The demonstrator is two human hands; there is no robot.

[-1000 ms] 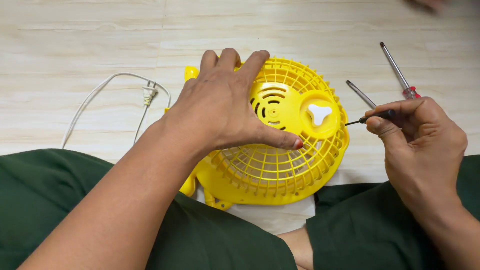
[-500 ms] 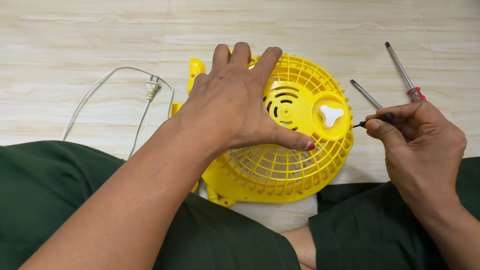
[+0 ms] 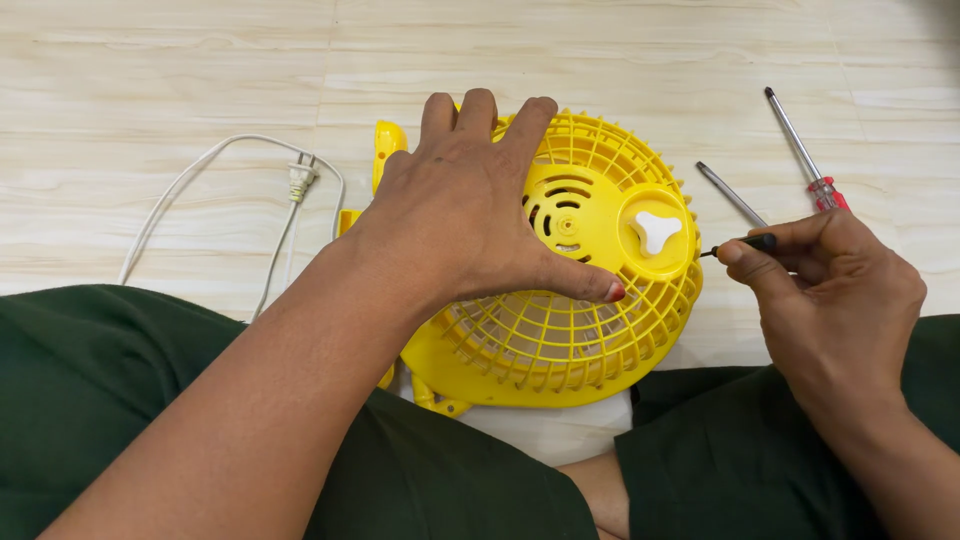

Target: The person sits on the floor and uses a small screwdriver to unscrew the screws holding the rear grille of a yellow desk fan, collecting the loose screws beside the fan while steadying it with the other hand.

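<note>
White cord (image 3: 215, 165) loops over the pale wood-look floor (image 3: 150, 80) at the far left, its two-pin plug (image 3: 299, 176) lying just beside the fan's base. Dark green trouser legs (image 3: 120, 390) fill the lower part of the view, and the yellow fan (image 3: 570, 290) lies on its face between the knees, rear grille up, partly resting on the lap and partly on the floor. Left hand (image 3: 470, 210) is spread flat on the grille, fingers splayed toward the far rim and thumb stretched along the ribs below the vented motor housing; it presses down on the fan rather than closing around anything. A white three-lobed knob (image 3: 655, 232) sits in the round yellow cap to the right of the vents. Right hand (image 3: 830, 300) is pinched on a thin black screwdriver (image 3: 738, 245), its tip pointing at the fan's right edge, just beside the cap. Behind that hand, two more screwdrivers lie on the floor: a grey-shafted screwdriver (image 3: 730, 193) partly hidden by the fingers, and a red-handled screwdriver (image 3: 800, 150) farther right.
</note>
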